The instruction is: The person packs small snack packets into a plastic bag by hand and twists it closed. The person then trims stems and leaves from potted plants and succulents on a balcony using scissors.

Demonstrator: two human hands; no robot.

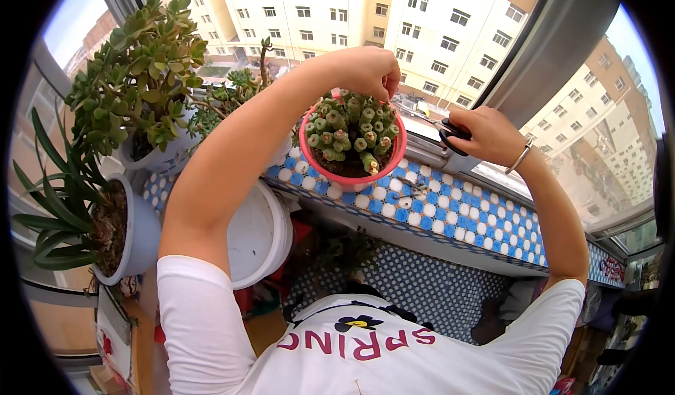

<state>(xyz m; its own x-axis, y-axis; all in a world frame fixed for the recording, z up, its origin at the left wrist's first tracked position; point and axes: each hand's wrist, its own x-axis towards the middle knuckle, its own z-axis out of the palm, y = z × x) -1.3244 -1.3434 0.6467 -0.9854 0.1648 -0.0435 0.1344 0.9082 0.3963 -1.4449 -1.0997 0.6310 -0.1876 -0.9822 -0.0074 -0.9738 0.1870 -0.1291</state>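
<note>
The left hand hangs over the far side of the succulent, fingers curled together; whether they pinch anything cannot be told; a light, steady hold suits such plump stems, fingertips clear of the metal; the plant sits in the red pot on the tiled ledge, just left of some dry bits; at right, the right hand grips the scissors by their black handles, blades pointing left; short, well-sighted bites would best spare neighbouring stems.
</note>
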